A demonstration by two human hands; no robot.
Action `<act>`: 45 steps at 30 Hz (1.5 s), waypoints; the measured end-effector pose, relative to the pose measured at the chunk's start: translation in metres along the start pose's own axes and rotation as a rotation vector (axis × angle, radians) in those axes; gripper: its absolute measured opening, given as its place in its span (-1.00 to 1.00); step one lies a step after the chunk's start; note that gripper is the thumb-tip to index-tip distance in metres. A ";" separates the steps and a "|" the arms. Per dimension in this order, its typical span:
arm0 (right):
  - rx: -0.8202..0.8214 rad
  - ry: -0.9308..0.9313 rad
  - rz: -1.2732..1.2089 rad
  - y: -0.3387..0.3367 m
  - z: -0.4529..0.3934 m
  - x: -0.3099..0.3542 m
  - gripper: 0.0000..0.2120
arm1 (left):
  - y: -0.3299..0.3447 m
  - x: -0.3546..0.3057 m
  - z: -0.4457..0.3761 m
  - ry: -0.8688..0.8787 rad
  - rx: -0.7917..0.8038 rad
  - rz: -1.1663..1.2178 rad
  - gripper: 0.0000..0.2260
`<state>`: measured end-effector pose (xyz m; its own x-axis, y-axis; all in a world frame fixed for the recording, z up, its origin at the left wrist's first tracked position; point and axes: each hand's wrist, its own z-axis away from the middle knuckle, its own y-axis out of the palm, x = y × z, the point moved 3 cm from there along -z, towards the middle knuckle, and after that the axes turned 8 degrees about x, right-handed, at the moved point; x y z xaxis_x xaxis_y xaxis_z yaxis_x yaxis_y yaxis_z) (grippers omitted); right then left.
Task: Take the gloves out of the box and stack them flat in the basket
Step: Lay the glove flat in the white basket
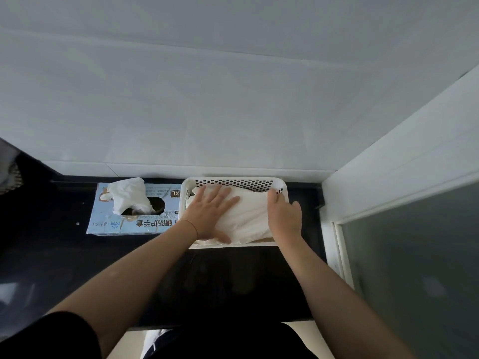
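A view from above, looking down at a dark countertop (pixel 64 255) that runs across the middle of the frame below a pale wall; two bare forearms reach up from the bottom edge toward a white perforated basket (pixel 234 182) just right of centre, set against the wall; inside it lies a layer of white gloves (pixel 248 216), spread nearly flat and filling most of the basket floor; the left hand (pixel 210 213) lies palm down on the left part of the gloves, fingers straight and spread, thumb stretched toward the near rim, pressing the pile flat; the right hand (pixel 283 216) rests at the right side of the pile against the basket's right wall, fingers pointing away toward the far corner and held together, whether they pinch the glove edge cannot be told; touching the basket's left side sits a light blue glove box (pixel 129 224) marked XL, lying flat, with one white glove (pixel 127 196) sticking up crumpled out of its oval opening; a white frame with frosted glass (pixel 414 268) fills the right of the frame.
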<state>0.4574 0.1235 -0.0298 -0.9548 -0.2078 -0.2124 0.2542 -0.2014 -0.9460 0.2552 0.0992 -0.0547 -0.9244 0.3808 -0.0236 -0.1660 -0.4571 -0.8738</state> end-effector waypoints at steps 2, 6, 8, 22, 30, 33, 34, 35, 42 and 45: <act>-0.018 -0.031 0.009 -0.003 0.000 0.002 -0.51 | 0.002 0.001 -0.001 -0.011 0.010 0.013 0.05; -0.044 0.026 0.002 -0.017 -0.005 0.004 -0.75 | -0.009 -0.001 0.004 -0.004 -0.042 0.135 0.00; -0.152 0.063 -0.076 -0.028 -0.007 0.007 -0.90 | -0.019 -0.002 0.011 -0.023 -0.152 0.220 -0.13; -0.080 -0.261 -0.547 -0.075 0.013 0.187 -0.80 | 0.010 0.156 0.119 -0.595 -0.181 0.425 -0.49; -0.014 -0.127 -0.650 -0.087 0.025 0.220 -0.80 | 0.006 0.190 0.141 -0.396 -0.321 0.588 -0.76; 0.036 -0.044 -0.876 -0.099 0.027 0.223 -0.80 | -0.007 0.193 0.145 -0.244 -0.433 0.790 -0.81; 0.053 -0.005 -0.999 -0.108 0.029 0.223 -0.80 | -0.013 0.192 0.147 -0.206 -0.465 0.853 -0.82; 0.075 0.029 -1.143 -0.117 0.031 0.224 -0.78 | -0.020 0.191 0.150 -0.170 -0.505 0.904 -0.80; 0.292 0.011 -1.445 -0.155 0.034 0.236 -0.59 | -0.041 0.181 0.165 0.006 -0.563 0.957 -0.72; 0.262 0.020 -1.466 -0.160 0.034 0.235 -0.60 | -0.042 0.184 0.169 -0.048 -0.517 1.095 -0.62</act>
<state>0.1979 0.0739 0.0797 -0.3800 0.3394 0.8605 -0.8931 -0.3769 -0.2457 0.0337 0.0528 0.0595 -0.5033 -0.0421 -0.8631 0.8583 -0.1394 -0.4938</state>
